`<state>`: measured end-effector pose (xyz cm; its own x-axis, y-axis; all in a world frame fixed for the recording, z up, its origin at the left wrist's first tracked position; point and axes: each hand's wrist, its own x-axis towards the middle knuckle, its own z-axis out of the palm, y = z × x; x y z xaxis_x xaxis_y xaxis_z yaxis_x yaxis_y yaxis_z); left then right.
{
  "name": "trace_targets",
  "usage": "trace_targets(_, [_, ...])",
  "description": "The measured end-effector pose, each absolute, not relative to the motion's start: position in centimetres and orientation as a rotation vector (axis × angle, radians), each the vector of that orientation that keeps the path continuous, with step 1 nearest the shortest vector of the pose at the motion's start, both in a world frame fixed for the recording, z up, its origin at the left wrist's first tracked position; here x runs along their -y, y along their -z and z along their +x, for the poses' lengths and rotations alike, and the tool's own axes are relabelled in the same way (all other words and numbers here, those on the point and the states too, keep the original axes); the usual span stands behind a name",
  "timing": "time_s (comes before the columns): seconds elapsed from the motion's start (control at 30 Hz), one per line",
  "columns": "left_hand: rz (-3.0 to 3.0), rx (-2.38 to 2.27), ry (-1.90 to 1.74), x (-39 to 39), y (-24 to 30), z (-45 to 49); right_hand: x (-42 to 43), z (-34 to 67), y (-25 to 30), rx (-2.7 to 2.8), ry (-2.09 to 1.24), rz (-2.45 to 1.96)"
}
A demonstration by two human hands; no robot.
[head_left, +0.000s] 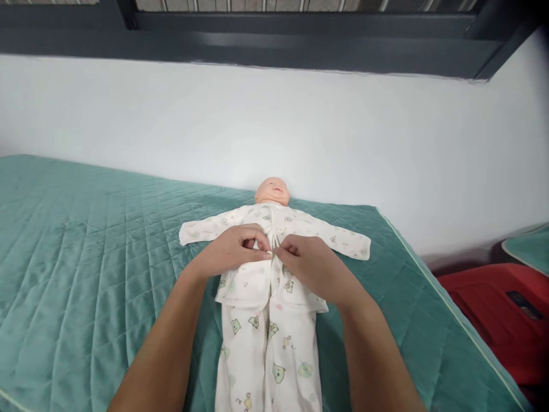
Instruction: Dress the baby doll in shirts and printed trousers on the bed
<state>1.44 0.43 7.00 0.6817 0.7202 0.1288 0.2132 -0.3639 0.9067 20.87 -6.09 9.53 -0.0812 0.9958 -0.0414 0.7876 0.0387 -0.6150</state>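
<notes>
A baby doll (pixel 273 190) lies on its back on a green quilted mattress (pixel 86 240), head toward the wall. It wears a white printed top (pixel 257 280) with sleeves spread out, and matching white trousers (pixel 266 349). My left hand (pixel 234 249) pinches the left edge of the top's front opening at the chest. My right hand (pixel 311 266) pinches the right edge, fingertips meeting the left hand's at the middle. Both hands are closed on the cloth.
A white wall (pixel 300 131) runs behind the mattress under a dark window frame (pixel 274 40). The mattress edge falls away on the right, where a red object (pixel 493 320) and a second green cushion (pixel 527 246) lie.
</notes>
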Motion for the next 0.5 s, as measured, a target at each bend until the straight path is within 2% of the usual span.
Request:
trace_targets(0.27, [1.681,-0.751,-0.679,0.8,-7.7,2.0,5.3,22.1,-8.9,1.588,-1.279,-1.366])
trace_targets(0.5, [1.584,-0.72,-0.637,0.8,-7.4,2.3,5.0,21.6,-8.0,1.454,-1.375,-1.222])
